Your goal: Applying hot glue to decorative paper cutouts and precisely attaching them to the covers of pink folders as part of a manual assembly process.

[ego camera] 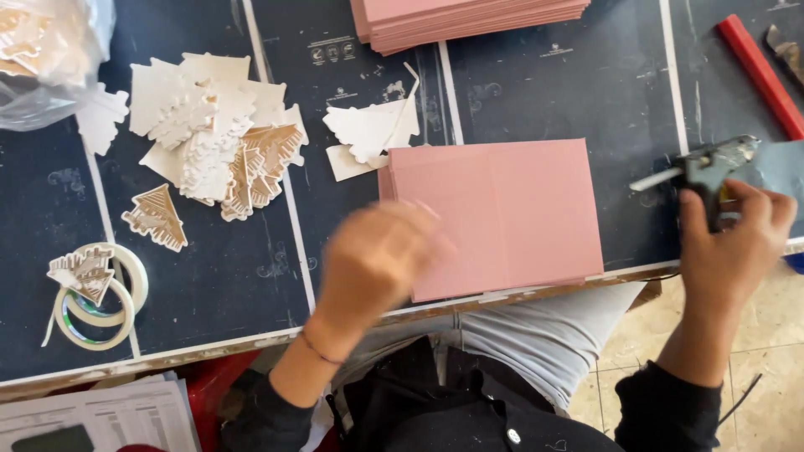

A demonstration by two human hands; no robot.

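Clear plastic bag (50, 59) at the counter's far left corner holds pale cut-out shapes, gold-lined ones showing through. Right hand (733, 243) is wrapped tight around the grip of a black and grey glue gun (708, 167), nozzle pointing left, near the right edge of the dark blue counter (234, 276). Left hand (381, 259) is motion-blurred over the near left corner of a stack of flat pink rectangular cards (502, 213); fingers look loosely curled, but whether it holds or touches anything cannot be told. That stack lies at the counter's front edge, centre. A second, taller pile of pink cards (469, 17) sits at the far edge. Heap of white and gold tree-shaped paper cut-outs (218, 134) lies left of centre, a smaller white batch (368, 134) just beyond the near stack, one single gold tree (157, 218) apart on the left. Two rolls of white tape (100, 305) overlap at front left, a small cut-out on top. Red bar (762, 75) lies at far right. Small white printed marks dot the counter surface near the far pile. Printed paper sheets (100, 414) sit below the counter edge, bottom left.
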